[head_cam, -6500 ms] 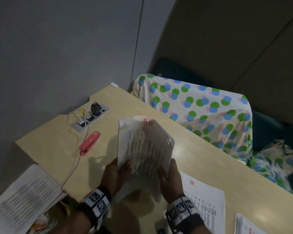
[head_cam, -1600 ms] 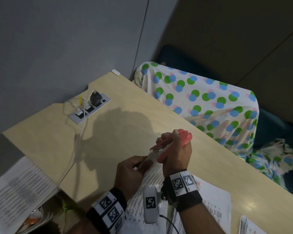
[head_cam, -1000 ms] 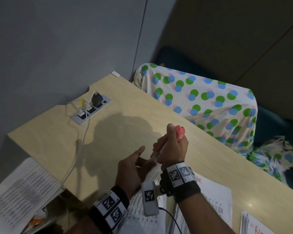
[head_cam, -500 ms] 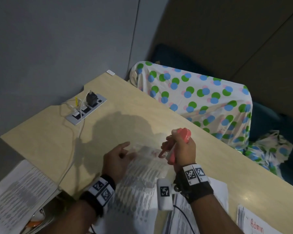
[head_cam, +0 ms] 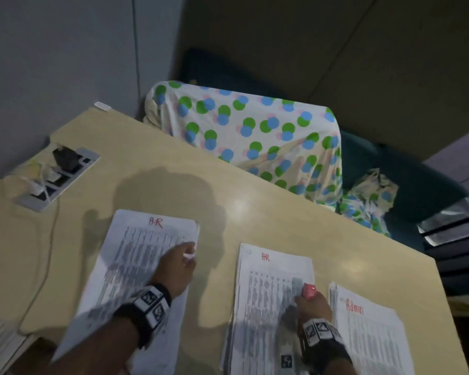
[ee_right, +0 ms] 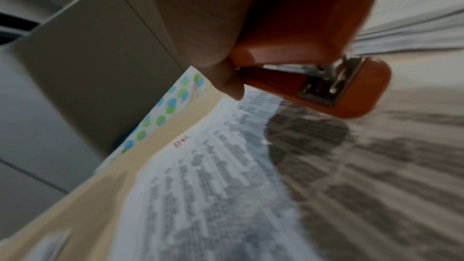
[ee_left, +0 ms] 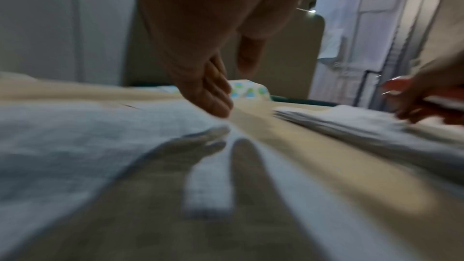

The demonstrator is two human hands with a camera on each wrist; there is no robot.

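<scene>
Three sheaves of printed paper lay on the pale wooden desk [head_cam: 206, 190] as a person worked through them with both hands. Well to the left of both hands, a socket panel [head_cam: 58, 180] with plugs in it sat by the wall. The left hand [head_cam: 175, 269] was spread with its fingers straight over the right edge of the leftmost sheaf [head_cam: 130, 266], which was headed in red pen. The blurred wrist view did not show whether the fingertips touched the paper. The right hand [head_cam: 313, 305] was curled tightly round a red stapler [head_cam: 308, 290]. The stapler's metal-plated nose poked out beyond the fingers, just above the middle stack [head_cam: 266, 293], marked "HR". Just to the right of that hand lay the Admin stack [head_cam: 368, 336]. Beyond both hands, past the desk's far edge, a dotted cloth [head_cam: 255, 131] in green and blue was draped over a chair.
</scene>
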